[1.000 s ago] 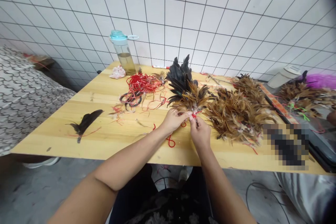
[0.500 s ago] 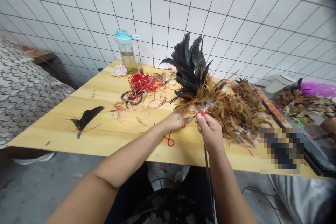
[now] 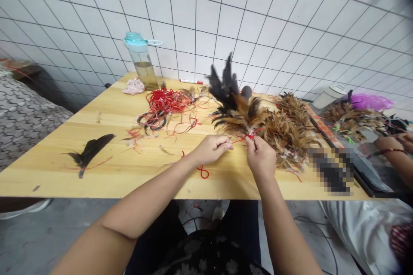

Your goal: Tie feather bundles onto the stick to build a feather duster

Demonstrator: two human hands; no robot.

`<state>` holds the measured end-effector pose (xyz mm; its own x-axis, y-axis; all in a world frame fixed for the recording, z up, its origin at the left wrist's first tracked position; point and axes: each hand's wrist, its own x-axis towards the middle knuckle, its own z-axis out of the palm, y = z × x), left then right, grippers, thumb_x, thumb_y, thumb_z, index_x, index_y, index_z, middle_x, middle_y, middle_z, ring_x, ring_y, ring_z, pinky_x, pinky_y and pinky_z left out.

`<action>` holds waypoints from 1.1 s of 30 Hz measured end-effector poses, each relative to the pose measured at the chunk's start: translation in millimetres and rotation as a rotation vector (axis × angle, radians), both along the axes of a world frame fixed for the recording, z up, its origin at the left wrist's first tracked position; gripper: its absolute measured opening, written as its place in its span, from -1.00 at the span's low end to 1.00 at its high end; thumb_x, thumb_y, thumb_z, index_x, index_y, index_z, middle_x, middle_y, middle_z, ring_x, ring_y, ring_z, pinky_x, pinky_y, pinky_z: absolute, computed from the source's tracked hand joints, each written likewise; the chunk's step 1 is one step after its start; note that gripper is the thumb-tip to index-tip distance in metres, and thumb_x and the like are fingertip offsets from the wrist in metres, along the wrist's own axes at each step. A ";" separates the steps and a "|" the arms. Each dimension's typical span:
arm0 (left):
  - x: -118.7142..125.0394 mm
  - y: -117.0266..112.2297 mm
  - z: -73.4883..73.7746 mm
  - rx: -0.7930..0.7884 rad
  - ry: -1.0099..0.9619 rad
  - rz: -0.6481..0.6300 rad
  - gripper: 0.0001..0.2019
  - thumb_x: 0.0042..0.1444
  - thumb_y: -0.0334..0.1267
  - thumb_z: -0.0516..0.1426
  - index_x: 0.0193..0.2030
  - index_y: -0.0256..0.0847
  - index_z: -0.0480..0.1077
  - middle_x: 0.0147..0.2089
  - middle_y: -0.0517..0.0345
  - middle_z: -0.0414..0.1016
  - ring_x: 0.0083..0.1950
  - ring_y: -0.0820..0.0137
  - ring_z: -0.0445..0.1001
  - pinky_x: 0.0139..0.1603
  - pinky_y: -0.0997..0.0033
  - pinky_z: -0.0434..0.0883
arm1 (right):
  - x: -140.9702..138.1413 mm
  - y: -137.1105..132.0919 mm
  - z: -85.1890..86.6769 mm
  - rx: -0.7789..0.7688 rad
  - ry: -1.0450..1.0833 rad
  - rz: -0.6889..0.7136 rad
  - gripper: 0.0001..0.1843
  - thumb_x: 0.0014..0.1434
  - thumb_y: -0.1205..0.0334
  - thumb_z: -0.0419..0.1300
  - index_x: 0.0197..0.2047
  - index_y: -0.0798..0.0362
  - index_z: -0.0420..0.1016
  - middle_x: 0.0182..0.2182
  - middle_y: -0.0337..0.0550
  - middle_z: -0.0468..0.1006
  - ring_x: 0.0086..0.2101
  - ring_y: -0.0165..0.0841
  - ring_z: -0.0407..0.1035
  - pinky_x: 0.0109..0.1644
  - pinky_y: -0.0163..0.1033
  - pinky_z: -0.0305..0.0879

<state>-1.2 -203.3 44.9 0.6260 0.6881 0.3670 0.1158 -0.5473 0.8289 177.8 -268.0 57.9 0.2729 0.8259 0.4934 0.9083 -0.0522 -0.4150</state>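
My right hand (image 3: 262, 157) is closed around the bound base of a feather bundle (image 3: 240, 111), brown feathers below and blackish ones on top. Red string (image 3: 251, 135) wraps that base just above my fingers. Drawn out to the left, a length of the string runs taut to my left hand (image 3: 211, 148), which pinches it between thumb and fingers. A loose red cord loop (image 3: 202, 173) lies on the table below my left hand. Right behind the bundle spreads a heap of brown feathers (image 3: 287, 131). What lies inside my right fist is hidden.
On the wooden table (image 3: 129, 172) lie a black feather (image 3: 93, 150), a red string tangle (image 3: 167, 101) with black rings, and a marker (image 3: 191, 81). A water bottle (image 3: 142, 62) stands at the back. Another person's hands (image 3: 392, 148) are at far right, near more feathers (image 3: 348, 118).
My left hand has moved from beside the bundle's base, fingers outstretched, to pinching the string stretched leftward. The bundle has tilted and its black tips blur. The view has shifted right.
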 end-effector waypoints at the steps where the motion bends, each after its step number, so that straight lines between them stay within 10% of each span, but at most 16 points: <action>1: 0.7 -1.7 0.6 0.065 0.025 0.014 -0.74 0.24 -0.20 0.01 -0.34 -0.21 0.46 -0.34 0.12 0.54 -0.31 0.42 0.45 -0.24 0.45 0.31 | 0.6 -0.9 -3.8 -0.012 -0.111 -0.030 -0.61 0.30 0.07 0.02 -0.49 0.08 0.37 -0.56 -0.19 0.38 -0.55 -0.43 0.12 -0.43 -0.28 -0.11; 17: -19.6 19.1 9.0 0.748 0.154 0.209 -0.69 0.31 -0.17 -0.02 -0.32 -0.18 0.49 -0.37 0.06 0.47 -0.33 0.35 0.29 -0.23 0.32 0.21 | 32.9 -29.6 -2.7 -0.281 -0.793 0.162 -0.77 0.19 0.44 0.01 -0.36 0.10 0.48 -0.53 -0.09 0.46 -0.51 -0.34 0.28 -0.42 -0.18 -0.18; 33: -50.4 49.1 17.8 0.223 -0.178 0.239 -0.66 0.14 0.04 0.17 -0.38 -0.23 0.51 -0.33 0.09 0.53 -0.26 0.40 0.43 -0.11 0.37 0.36 | 39.5 -75.7 60.3 -0.242 -0.744 0.572 -0.73 0.24 0.39 0.03 -0.46 0.04 0.43 -0.57 -0.21 0.39 -0.51 -0.38 0.16 -0.36 -0.20 -0.11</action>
<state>-51.7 -154.2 62.7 0.3704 0.6979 0.6130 0.1269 -0.6918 0.7109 217.2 -343.8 118.2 -0.5149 0.8388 0.1770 0.8491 0.4706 0.2399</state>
